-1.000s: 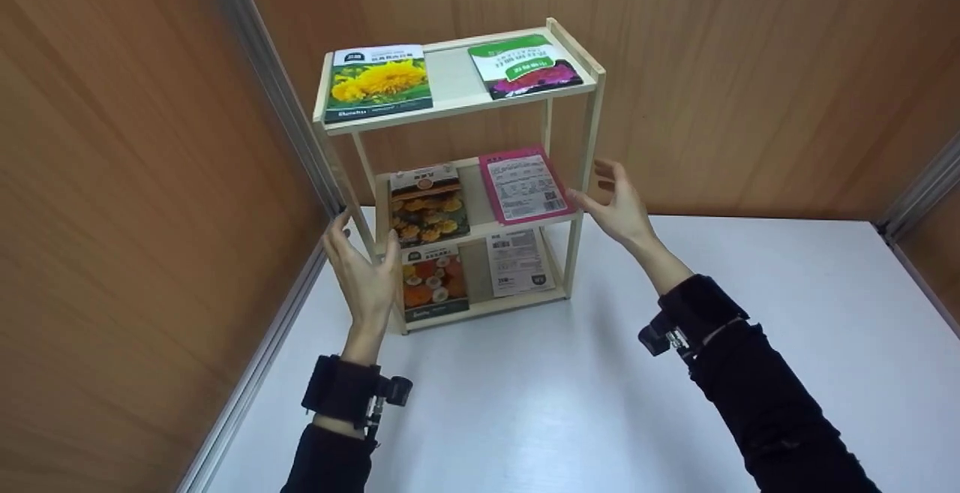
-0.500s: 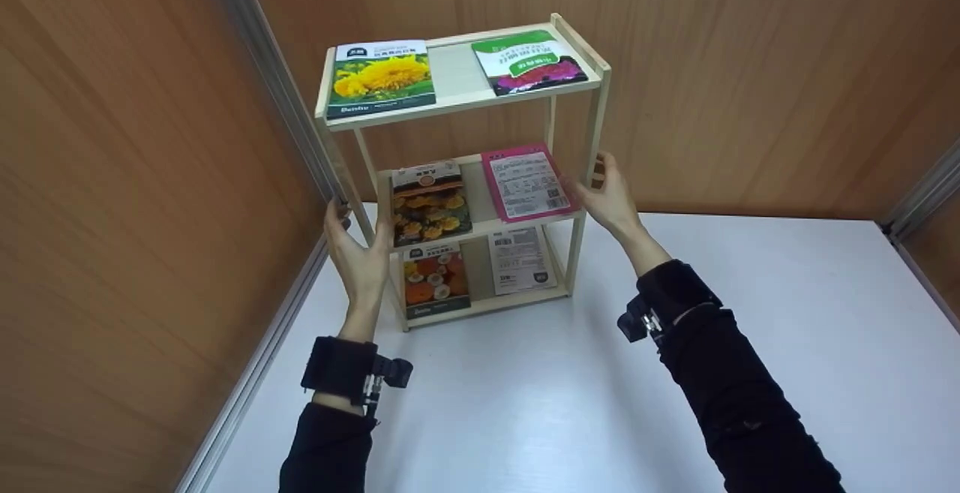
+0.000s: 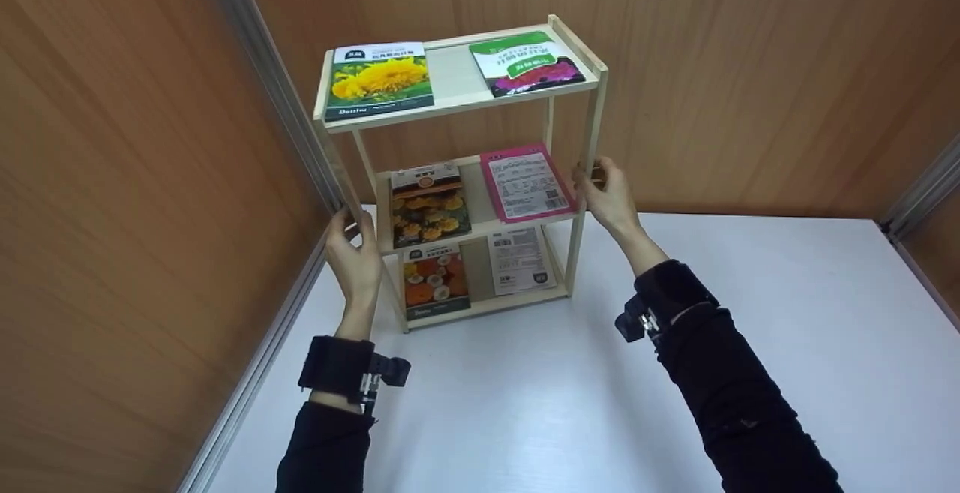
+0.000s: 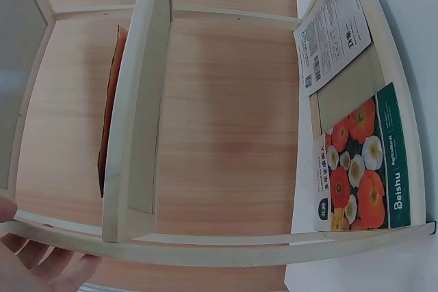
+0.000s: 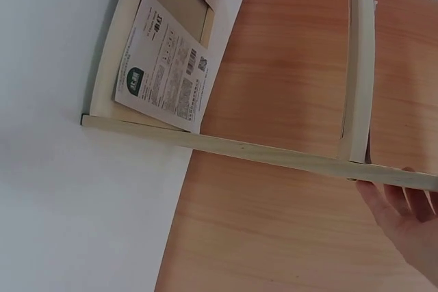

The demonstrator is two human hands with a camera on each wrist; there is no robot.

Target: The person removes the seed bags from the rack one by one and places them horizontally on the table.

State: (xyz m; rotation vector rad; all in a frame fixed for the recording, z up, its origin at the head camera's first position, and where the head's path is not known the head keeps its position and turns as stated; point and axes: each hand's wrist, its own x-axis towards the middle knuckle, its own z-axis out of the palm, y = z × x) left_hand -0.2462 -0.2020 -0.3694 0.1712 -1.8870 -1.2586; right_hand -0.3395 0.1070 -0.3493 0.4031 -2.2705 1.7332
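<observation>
A three-tier pale wooden shelf [image 3: 454,76] stands on the white table, bearing flower seed packets on every tier. My left hand [image 3: 355,262] grips its left front post, the thumb on one side and the fingers on the other, as the left wrist view shows. At the middle tier's height, my right hand [image 3: 613,199] holds the right front post, its fingers reaching partly behind the wood. A yellow-flower packet [image 3: 381,82] and a green-and-white packet [image 3: 526,65] lie on top. On the middle tier are an orange-flower packet [image 3: 429,206] and a pink-bordered packet [image 3: 526,184].
The bottom tier carries a red-and-white-flower packet [image 4: 359,162] and a white printed packet [image 5: 164,66]. Wood-grain panels [image 3: 750,88] rise behind and to the left. A metal strip [image 3: 277,88] runs up the left corner. White table [image 3: 495,388] surface extends in front.
My right hand has moved left onto the right post. The fingers of my left hand have closed round the left post. The shelf shows little movement.
</observation>
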